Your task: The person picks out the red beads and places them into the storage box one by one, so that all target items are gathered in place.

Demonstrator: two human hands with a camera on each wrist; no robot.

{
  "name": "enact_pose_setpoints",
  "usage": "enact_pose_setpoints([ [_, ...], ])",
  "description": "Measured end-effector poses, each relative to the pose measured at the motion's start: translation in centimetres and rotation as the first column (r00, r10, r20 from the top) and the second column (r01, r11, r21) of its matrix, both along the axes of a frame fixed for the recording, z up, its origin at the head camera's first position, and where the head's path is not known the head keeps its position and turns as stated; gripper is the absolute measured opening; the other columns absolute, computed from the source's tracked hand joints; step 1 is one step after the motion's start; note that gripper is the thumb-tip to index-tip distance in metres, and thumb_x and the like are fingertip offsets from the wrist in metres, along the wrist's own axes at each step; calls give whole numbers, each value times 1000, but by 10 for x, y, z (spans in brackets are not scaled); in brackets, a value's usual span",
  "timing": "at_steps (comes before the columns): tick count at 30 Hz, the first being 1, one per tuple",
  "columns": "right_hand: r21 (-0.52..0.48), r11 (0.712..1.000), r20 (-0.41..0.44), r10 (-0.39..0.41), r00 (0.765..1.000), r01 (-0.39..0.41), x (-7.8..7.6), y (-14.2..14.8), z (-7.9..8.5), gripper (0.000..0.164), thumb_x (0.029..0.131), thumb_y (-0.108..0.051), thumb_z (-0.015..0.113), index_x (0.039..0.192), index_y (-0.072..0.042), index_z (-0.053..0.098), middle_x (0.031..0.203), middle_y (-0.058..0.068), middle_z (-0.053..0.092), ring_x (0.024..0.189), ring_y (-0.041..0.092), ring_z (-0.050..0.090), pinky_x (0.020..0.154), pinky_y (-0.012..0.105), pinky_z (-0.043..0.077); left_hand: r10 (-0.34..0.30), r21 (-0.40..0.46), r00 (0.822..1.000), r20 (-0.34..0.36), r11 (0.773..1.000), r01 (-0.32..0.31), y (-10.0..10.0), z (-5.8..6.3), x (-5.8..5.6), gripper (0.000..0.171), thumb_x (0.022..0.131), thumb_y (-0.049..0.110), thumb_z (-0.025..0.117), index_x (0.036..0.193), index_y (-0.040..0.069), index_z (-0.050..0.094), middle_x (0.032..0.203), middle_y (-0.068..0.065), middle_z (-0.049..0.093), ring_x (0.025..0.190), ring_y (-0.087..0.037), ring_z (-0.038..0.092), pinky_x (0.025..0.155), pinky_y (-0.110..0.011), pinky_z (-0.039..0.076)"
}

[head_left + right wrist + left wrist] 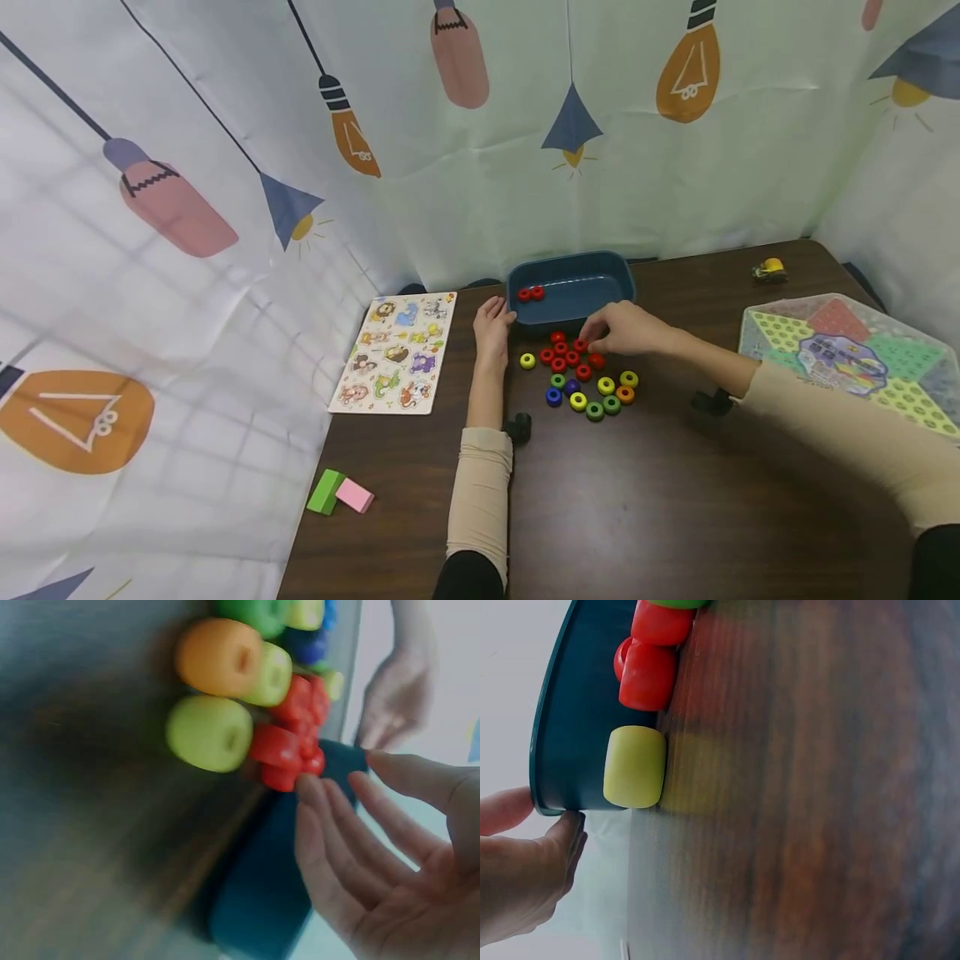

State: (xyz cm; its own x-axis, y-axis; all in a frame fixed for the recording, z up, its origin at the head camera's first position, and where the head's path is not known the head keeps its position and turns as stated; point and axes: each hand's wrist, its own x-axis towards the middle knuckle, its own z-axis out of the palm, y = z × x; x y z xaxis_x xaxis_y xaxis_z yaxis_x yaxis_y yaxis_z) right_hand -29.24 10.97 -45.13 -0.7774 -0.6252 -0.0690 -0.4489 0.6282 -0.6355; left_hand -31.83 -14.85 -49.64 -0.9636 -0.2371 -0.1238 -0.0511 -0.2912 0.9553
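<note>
A dark blue tray (573, 310) stands at the back of the table, with two red beads (531, 293) inside. My left hand (492, 330) holds its near left corner, thumb at the rim and fingers by the outer wall; the left wrist view shows the thumb (506, 810) at that rim. In front of the tray lies a cluster of red beads (572, 359). Over the cluster's far right side is my right hand (626, 327). Its fingertips (307, 787) are right at the red beads in the right wrist view, with the thumb spread apart from them.
Yellow, green, blue and orange beads (595, 411) lie nearer me; one yellow bead (527, 361) sits left. An animal puzzle board (397, 354) and pink and green blocks (330, 493) are at left. At right are a clear-lidded game box (847, 358) and a small toy (769, 270).
</note>
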Motion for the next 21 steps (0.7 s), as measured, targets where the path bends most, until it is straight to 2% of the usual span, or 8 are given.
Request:
enact_pose_setpoints([
  [2, 40, 999, -40, 0, 999, 2, 5, 2, -7, 26, 85, -19, 74, 110, -13, 73, 94, -6, 73, 85, 14, 66, 72, 35, 56, 6, 4, 1000, -5, 1000, -6, 0, 0, 1, 62, 88, -12, 58, 146, -2, 36, 149, -21, 39, 137, -26, 42, 108, -33, 43],
  [5, 62, 998, -42, -22, 999, 25, 10, 3, -18, 28, 83, -22, 77, 110, -15, 73, 93, -7, 72, 85, 14, 65, 71, 36, 55, 10, 8, 1000, -10, 1000, -10, 0, -2, 0, 61, 88, -12, 58, 145, -1, 37, 149, -21, 39, 138, -26, 42, 108, -34, 42],
  [12, 47, 997, -55, -54, 997, 57, 11, 0, -37, 29, 80, -25, 81, 107, -16, 74, 94, -3, 73, 78, 11, 65, 64, 30, 53, 12, 15, 1000, -3, 1000, -12, 0, -3, -1, 61, 89, -13, 56, 145, -2, 36, 150, -22, 38, 137, -26, 42, 109, -35, 41],
  [21, -23, 994, -39, -108, 993, 107, 9, 1, -39, 26, 80, -24, 80, 104, -16, 75, 90, -5, 73, 75, 10, 65, 65, 32, 54, 10, 20, 1000, -8, 1000, -10, 0, -3, -1, 61, 89, -13, 56, 145, -2, 36, 151, -23, 36, 138, -27, 41, 109, -34, 41],
])
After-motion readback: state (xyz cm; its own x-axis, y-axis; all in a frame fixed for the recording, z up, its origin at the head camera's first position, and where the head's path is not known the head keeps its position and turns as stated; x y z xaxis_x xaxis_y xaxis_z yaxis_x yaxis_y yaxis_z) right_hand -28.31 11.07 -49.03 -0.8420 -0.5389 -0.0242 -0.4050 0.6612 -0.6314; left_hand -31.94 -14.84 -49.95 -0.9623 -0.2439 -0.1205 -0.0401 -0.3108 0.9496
